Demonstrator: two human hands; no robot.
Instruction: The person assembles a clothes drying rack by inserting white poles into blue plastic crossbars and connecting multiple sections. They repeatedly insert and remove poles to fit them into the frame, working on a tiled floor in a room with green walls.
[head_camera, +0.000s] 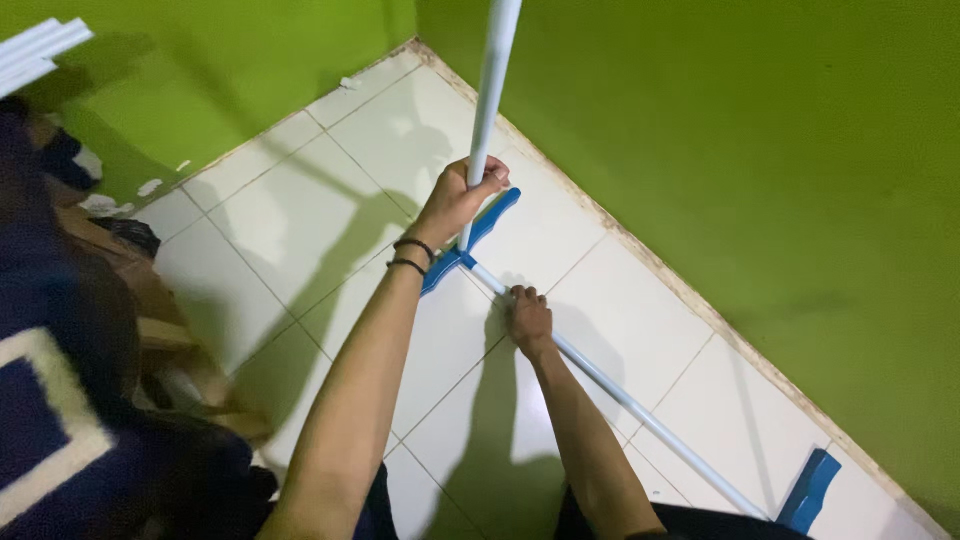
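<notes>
I stand over a floor of pale square tiles (300, 215) that meets bright green walls (700, 130) at a corner. My left hand (460, 200) is clamped around an upright white pole (492, 90) whose blue head (470, 240) rests on the tiles. My right hand (528, 320) grips a second white pole (640, 415) lying along the floor, its blue head (808, 490) near the wall.

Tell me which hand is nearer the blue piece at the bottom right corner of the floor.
Right. The right hand grips the white pole lying on the floor that runs down to that blue piece. The left hand is farther up, holding the upright pole.
</notes>
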